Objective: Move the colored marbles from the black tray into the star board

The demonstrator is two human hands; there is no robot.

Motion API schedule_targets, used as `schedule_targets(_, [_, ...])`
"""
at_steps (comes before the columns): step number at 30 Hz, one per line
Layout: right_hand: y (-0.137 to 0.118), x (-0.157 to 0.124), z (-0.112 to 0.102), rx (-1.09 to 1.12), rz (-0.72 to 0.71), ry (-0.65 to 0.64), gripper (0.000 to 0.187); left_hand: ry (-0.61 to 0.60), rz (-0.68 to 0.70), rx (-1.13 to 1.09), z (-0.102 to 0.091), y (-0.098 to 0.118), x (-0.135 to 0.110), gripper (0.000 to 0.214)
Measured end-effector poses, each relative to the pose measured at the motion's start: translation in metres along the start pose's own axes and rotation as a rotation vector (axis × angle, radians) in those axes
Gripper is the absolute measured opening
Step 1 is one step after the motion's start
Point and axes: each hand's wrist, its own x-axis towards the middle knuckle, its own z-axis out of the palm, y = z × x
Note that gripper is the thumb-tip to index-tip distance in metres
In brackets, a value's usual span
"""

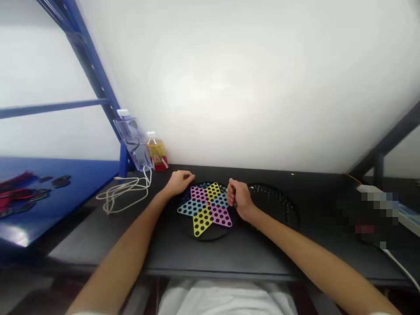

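Note:
A star-shaped Chinese checkers board [211,209] with yellow, pink and light blue points full of dark round holes lies on a round black base [210,239]. Beside its upper left edge rests my left hand [180,181], fingers curled inward and partly hidden. My right hand [241,200] is closed, held over the board's right edge with the fingertips drawn together. Whatever either hand may hold is too small or hidden to make out. Just right of this hand lies a round black tray [298,214] with small shiny spots along its rim.
At the back left stand a clear plastic bottle [136,142] and a bottle of yellow and red liquid [157,152]. A coiled white cable [126,192] lies left of my arm. Blue shelf posts [95,74] rise at left. A white box [377,194] sits at right, near a pixelated area.

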Motion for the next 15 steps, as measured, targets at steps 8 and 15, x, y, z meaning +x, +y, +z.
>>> schedule_targets(8, [0.0081, 0.0040, -0.0026, -0.122, -0.118, -0.010, 0.043, -0.014, 0.013, 0.024, -0.0001, -0.0014, -0.0002, 0.043])
schedule_targets(15, [0.0103, 0.0069, -0.0078, -0.180, -0.162, 0.026, 0.043, -0.012, 0.030, 0.056, 0.0005, -0.0012, -0.0001, 0.043])
